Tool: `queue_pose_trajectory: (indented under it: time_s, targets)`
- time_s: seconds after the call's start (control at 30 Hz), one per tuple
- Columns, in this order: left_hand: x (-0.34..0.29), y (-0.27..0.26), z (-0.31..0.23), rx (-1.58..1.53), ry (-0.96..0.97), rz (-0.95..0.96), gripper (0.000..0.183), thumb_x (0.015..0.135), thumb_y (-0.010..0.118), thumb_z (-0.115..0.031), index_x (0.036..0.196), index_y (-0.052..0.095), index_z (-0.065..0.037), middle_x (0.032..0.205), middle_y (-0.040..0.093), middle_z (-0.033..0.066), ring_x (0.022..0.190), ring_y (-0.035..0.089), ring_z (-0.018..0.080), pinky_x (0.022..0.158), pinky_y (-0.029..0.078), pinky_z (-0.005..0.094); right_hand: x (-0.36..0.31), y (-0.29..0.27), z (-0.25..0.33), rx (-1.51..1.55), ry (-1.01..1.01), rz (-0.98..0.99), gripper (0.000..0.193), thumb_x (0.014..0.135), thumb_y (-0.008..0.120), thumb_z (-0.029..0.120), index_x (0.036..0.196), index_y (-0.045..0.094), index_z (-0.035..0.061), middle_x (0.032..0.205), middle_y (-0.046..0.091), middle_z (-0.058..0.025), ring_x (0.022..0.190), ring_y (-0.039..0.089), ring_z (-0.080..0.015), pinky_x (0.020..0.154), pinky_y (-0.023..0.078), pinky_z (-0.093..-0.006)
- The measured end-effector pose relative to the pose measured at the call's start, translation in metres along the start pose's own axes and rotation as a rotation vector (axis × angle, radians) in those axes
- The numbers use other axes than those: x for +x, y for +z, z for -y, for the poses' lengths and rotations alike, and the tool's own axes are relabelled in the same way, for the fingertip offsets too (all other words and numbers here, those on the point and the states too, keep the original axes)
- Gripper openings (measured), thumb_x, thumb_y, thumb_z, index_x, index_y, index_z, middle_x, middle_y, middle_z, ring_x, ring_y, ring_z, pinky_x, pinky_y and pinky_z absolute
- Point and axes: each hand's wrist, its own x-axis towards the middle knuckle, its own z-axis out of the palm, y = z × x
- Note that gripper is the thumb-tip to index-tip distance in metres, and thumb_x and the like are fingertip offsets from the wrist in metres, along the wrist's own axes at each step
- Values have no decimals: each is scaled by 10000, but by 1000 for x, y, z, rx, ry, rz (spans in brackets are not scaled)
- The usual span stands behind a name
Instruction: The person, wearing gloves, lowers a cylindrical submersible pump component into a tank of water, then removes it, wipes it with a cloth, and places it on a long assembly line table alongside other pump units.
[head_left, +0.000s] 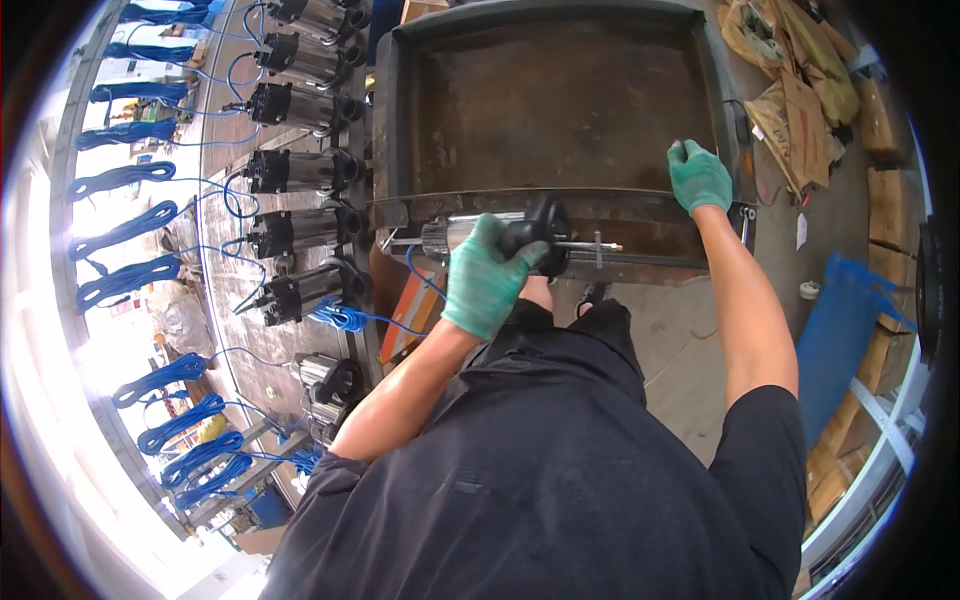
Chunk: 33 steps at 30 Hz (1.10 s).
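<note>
In its green glove, my left hand (485, 285) is closed round a pump (545, 220) with a silver cylindrical body and a black end. The pump lies on its side over the near ledge of a large metal tank (384, 120). A blue cable (420, 272) hangs down near the pump's left end. Beside its black end, a thin metal rod (590, 246) runs to the right along the ledge. My right hand (702, 178), also gloved in green, is over the tank's right side, fingers curled together. Whatever they may hold is hidden.
Several similar pumps (305, 171) lie in a row on a bench to the left, wired to coiled blue cables (130, 178). Crumpled brown sacks (790, 120) and a blue sheet (840, 340) lie at right. An orange board (408, 315) leans below the tank's left corner.
</note>
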Motion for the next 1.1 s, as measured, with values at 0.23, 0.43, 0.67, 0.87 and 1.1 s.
queue_pose_trajectory:
  time_s: [0.23,0.43,0.67,0.87,1.1]
  targets:
    - [1,23,36,277,-41,21,274,856,808,-72,962,562,-10,781,626,23,683,531,72,599,464,287,-1,-2,-1,15,5,-4,453,1019,417,469,1025,689,107,1037,715,-208,979,669,-439,854,528,-537]
    - [-14,-6,-18,405,-213,129,365,866,783,-162,1131,575,-23,918,694,60,798,643,124,705,523,309,-2,-1,-2,28,-4,4,462,1021,417,480,1028,688,107,1031,713,-219,984,667,-442,858,525,-540]
    - [-1,-189,64,1164,325,-267,453,840,756,-186,1241,611,-35,1257,592,196,1127,584,412,955,499,463,0,2,-9,122,-22,-42,507,1003,444,543,1086,688,107,1064,705,-230,1028,648,-455,869,512,-545]
    - [35,-255,85,1115,264,232,531,893,689,-122,1395,532,-54,1438,504,185,1268,529,401,1050,463,449,-61,-25,83,561,-368,-35,333,987,595,349,1048,687,35,1019,707,-218,968,678,-393,858,533,-451]
    - [60,-276,112,535,155,350,409,942,663,22,1344,597,-19,1222,684,103,1030,639,147,917,525,294,-161,-7,191,-68,-638,-48,227,869,650,315,953,697,109,977,701,-122,957,669,-324,842,531,-463]
